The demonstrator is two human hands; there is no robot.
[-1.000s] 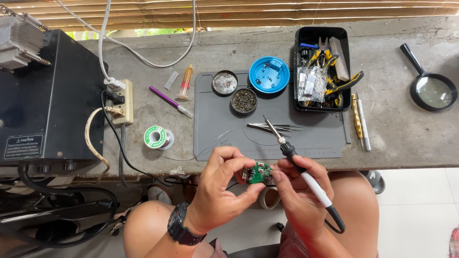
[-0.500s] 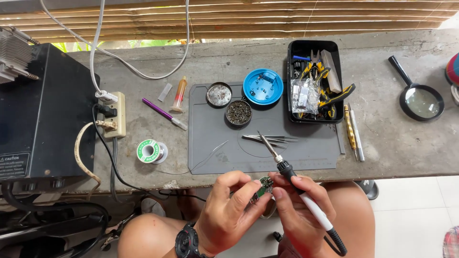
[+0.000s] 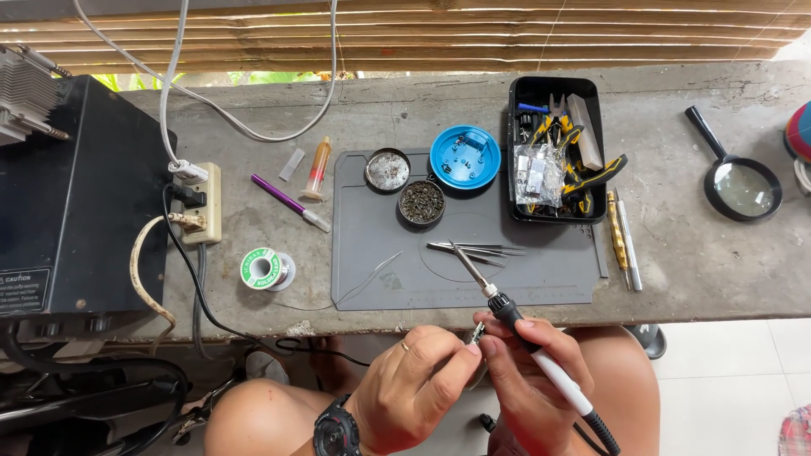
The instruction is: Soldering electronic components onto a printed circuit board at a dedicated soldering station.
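Note:
My left hand point(image 3: 410, 384), with a ring and a black wristwatch, pinches a small green circuit board point(image 3: 476, 334) below the bench edge; only a sliver of the board shows between the fingers. My right hand point(image 3: 528, 376) grips a soldering iron point(image 3: 507, 311) by its white handle. The iron's metal tip points up and left over the grey work mat point(image 3: 380, 253). Both hands meet above my bare knees.
Tweezers point(image 3: 477, 248) lie on the mat by two round tins point(image 3: 421, 203) and a blue lid point(image 3: 465, 156). A black tool tray point(image 3: 515, 152), a solder spool point(image 3: 263, 268), a power strip point(image 3: 196, 203), a black box point(image 3: 68, 194) and a magnifying glass point(image 3: 743, 187) sit on the concrete bench.
My hands have dropped lower and closed around the board, which now shows far less. The camera has shifted, so the bench sits higher and more to the left in view.

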